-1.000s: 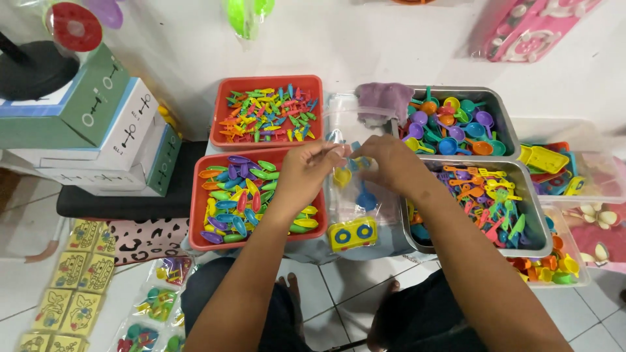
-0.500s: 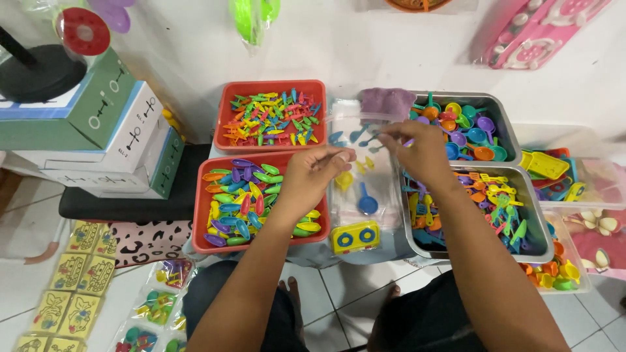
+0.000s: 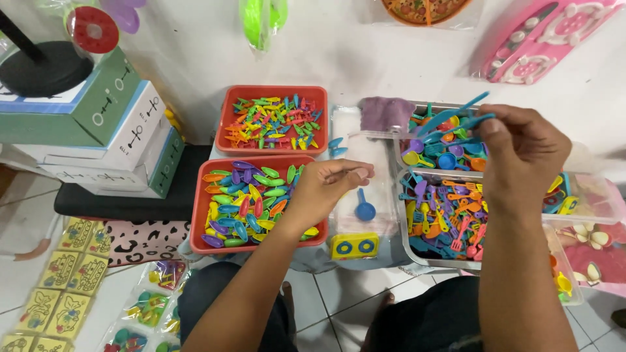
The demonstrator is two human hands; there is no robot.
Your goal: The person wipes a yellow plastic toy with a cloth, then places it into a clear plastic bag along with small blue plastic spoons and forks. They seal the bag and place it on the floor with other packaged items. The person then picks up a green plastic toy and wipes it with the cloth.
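While the left hand (image 3: 324, 186) pinches the edge of a clear plastic bag (image 3: 362, 189) lying between the red trays (image 3: 207, 195) and the grey bins (image 3: 404, 234), a blue spoon (image 3: 363, 208) sits inside it. Over the far bin, the right hand (image 3: 521, 153) grips several blue toy utensils (image 3: 456, 117).

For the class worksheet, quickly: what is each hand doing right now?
Left hand: closed, pinching the clear bag.
Right hand: closed on blue toy utensils.

Slim blue plastic toy utensils (image 3: 456, 117) — pinched, tilted, above the grey tray (image 3: 399, 156) of coloured pieces.
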